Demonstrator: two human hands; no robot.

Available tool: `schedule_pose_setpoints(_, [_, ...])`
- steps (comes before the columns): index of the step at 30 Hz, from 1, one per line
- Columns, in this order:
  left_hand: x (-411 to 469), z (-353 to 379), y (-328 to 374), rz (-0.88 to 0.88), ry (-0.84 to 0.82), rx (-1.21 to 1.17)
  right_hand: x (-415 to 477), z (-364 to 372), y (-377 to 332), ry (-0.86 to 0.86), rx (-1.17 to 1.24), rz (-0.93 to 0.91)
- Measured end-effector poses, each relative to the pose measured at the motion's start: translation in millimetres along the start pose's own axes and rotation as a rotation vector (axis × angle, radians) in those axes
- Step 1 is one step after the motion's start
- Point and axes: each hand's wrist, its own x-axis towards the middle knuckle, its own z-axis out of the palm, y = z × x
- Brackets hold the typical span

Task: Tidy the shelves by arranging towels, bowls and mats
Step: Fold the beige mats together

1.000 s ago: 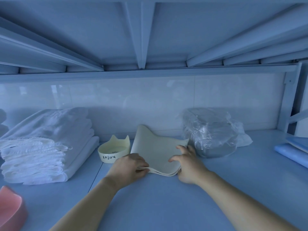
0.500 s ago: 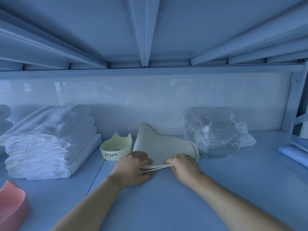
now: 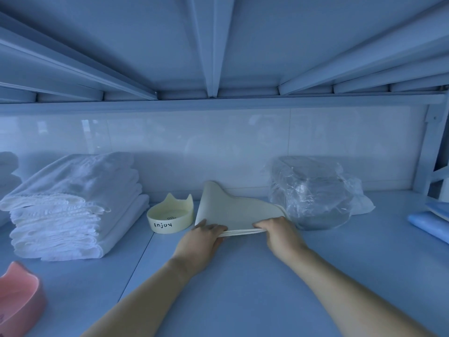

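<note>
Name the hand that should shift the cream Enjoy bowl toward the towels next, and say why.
Left. The left hand grips the mats right beside the bowl; the right hand holds their far side, so it would probably have to cross over the mats.

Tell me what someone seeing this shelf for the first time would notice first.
Both hands at the middle of the shelf: the left hand and right hand pinch the front edge of cream mats, whose far corner curls up. Left stands a cream cat-eared bowl marked Enjoy, beside a stack of white towels; a plastic-wrapped bundle sits right of the mats.
</note>
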Motion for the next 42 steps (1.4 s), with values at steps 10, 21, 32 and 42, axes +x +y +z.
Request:
schedule_pose_setpoints(10, [-2,10,-10,-0.006,-0.085,0.025,-7,1,0,-0.093,0.063,-0.107])
schedule_pose_setpoints(21, [0,5,-12,0.067,0.057,-0.056,-7,2,-5,-0.143,0.266,-0.116])
schedule_pose_setpoints(32, [0,4,-17,0.097,0.003,-0.044,-7,5,-17,-0.041,0.213,-0.202])
schedule_pose_setpoints(42, [0,8,-9,0.08,0.111,-0.033,-6,4,-20,-0.015,0.05,-0.159])
